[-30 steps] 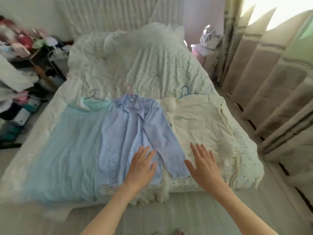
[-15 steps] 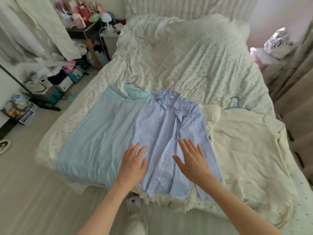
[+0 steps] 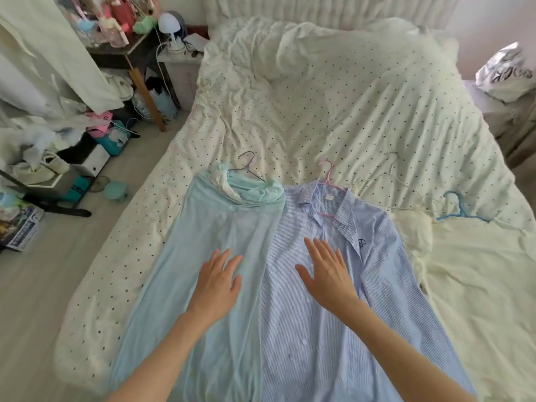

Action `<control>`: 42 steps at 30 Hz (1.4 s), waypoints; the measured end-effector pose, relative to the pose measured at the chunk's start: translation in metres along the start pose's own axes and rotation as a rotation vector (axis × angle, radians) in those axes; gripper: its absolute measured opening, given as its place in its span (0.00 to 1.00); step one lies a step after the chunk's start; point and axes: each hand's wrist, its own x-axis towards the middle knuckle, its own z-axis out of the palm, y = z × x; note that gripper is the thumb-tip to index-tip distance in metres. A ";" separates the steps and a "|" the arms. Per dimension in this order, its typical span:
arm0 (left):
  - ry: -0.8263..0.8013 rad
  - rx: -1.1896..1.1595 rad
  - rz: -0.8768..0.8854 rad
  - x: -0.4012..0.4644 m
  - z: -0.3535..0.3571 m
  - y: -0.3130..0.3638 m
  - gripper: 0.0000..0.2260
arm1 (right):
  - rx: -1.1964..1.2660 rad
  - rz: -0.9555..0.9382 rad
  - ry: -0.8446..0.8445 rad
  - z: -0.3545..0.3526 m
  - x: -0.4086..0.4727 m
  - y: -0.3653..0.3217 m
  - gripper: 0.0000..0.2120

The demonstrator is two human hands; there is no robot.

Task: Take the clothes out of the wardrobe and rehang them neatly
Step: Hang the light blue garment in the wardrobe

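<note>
The left hand (image 3: 216, 281) lay spread flat on the pale aqua jersey garment (image 3: 203, 271) at lower centre, holding nothing; the right hand (image 3: 326, 275), equally splayed, pressed the blue-and-white striped cotton shirt (image 3: 348, 329) on its pink plastic hanger (image 3: 327, 177). Smoothing probably worked best stroking outward from the placket, palms flat, without dragging the hanger.

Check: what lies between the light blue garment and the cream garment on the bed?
The striped blue shirt on its pink hanger, seen in the head view. It overlaps the light blue garment; the cream garment lies right.
</note>
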 end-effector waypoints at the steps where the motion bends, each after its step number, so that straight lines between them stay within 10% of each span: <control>1: -0.008 -0.022 -0.010 0.008 0.003 -0.008 0.26 | -0.009 -0.001 -0.011 0.002 0.013 -0.002 0.30; 13: -0.269 0.040 -0.135 0.177 0.086 -0.112 0.21 | -0.078 0.021 -0.122 0.066 0.246 0.040 0.28; 22: -0.492 0.115 -0.342 0.261 0.144 -0.168 0.50 | -0.049 0.070 -0.130 0.112 0.392 0.063 0.27; 35: -0.644 0.063 -0.371 0.280 0.162 -0.181 0.45 | -0.175 0.171 -0.231 0.150 0.472 0.044 0.20; 42: -0.592 -0.042 -0.403 0.277 0.145 -0.178 0.35 | 0.272 0.258 -0.158 0.145 0.451 0.034 0.14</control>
